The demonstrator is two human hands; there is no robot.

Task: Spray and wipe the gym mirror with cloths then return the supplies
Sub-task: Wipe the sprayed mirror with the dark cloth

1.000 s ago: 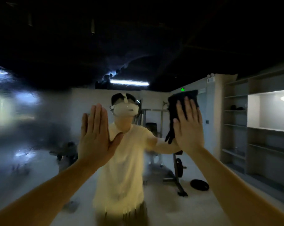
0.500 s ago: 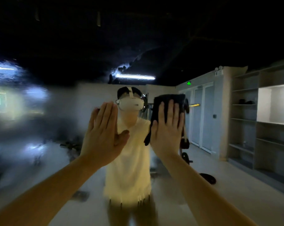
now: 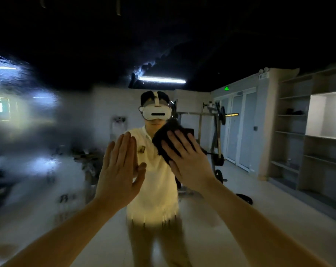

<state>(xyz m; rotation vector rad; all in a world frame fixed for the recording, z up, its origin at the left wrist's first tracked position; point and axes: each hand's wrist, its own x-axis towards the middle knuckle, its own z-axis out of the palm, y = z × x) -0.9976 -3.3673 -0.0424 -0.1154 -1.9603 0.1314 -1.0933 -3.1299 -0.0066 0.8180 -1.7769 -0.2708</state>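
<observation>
Here's the right hand [image 3: 190, 162] laid flat on the dark cloth [image 3: 163, 138], grip wide apart, fingers straight, pressing it to the mirror [image 3: 38, 132] just right of centre. The cloth sits tilted, one corner jutting left, and the palm hides its long axis. The left hand [image 3: 119, 174] lies flat on the glass, fingers straight and together. The shirt badge [image 3: 141, 149] is too blurred to read.

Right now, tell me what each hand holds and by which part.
Right hand presses the dark cloth flat against the mirror, over its lower part, not gripping; left hand holds nothing.
</observation>
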